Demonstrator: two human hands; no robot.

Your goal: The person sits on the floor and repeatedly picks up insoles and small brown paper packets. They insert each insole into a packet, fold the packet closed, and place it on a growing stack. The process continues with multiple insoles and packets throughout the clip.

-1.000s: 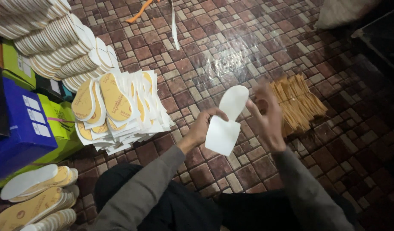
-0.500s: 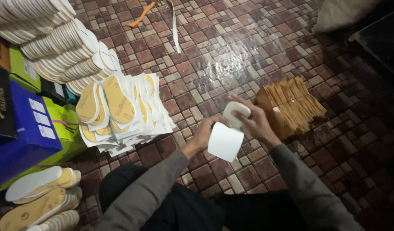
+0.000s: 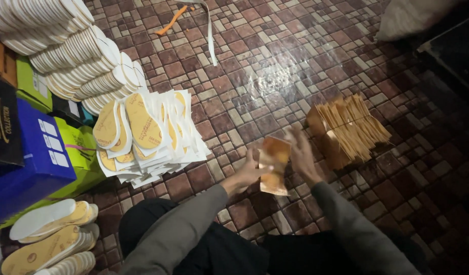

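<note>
— left hand [image 3: 243, 175] pinching what?
— folded tan insole piece [image 3: 274, 165], gripped at its left edge, held just above the brick-patterned floor [image 3: 275, 66].
— and right hand [image 3: 302, 155]?
— blurred; fingers spread against the right side of the same piece, pressing it. gripping or only touching, cannot tell.
— anything beside that hand?
— fanned bundle of tan strips [image 3: 349, 130], standing on edge on the floor, just right of the right hand, close to its fingertips.
— to the left?
— leaning stack of white sheets with yellow insole shapes [image 3: 142, 135], near the left forearm but apart from it. behind it, long rows of white insoles [image 3: 66, 48] piled in curving stacks.
— far left edge?
— blue box [image 3: 33, 158] and lime-green boxes [image 3: 81, 147] against the stacks, and a few loose insoles [image 3: 51, 237] lying flat at the lower left corner.
— farther up the floor?
— pale strip [image 3: 210, 35] and small orange scrap [image 3: 169, 24], well apart from both hands.
— sleeves?
— grey, both arms reaching forward over dark trousers.
</note>
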